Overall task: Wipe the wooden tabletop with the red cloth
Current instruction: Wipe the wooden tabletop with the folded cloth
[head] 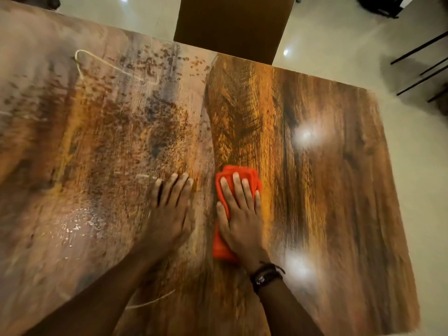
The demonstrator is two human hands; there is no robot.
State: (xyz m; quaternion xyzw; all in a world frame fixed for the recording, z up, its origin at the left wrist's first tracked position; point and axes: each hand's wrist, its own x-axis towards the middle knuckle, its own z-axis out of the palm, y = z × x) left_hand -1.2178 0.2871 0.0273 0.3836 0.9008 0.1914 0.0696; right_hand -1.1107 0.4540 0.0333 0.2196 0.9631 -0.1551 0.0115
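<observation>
The wooden tabletop (315,166) fills most of the head view. Its left half looks dusty, with pale smears and specks; its right half shows clean glossy grain. A folded red cloth (242,173) lies on the wood near the middle, at the border between the two halves. My right hand (240,214) lies flat on top of the cloth with straight fingers pressing it down. My left hand (169,209) rests flat on the bare, dusty wood just left of the cloth, fingers straight and together, holding nothing.
A brown chair back (232,23) stands against the table's far edge. Black metal chair legs (421,66) stand on the pale tiled floor at the right. The table's right edge runs diagonally down the right side. Ceiling lights glare on the right half.
</observation>
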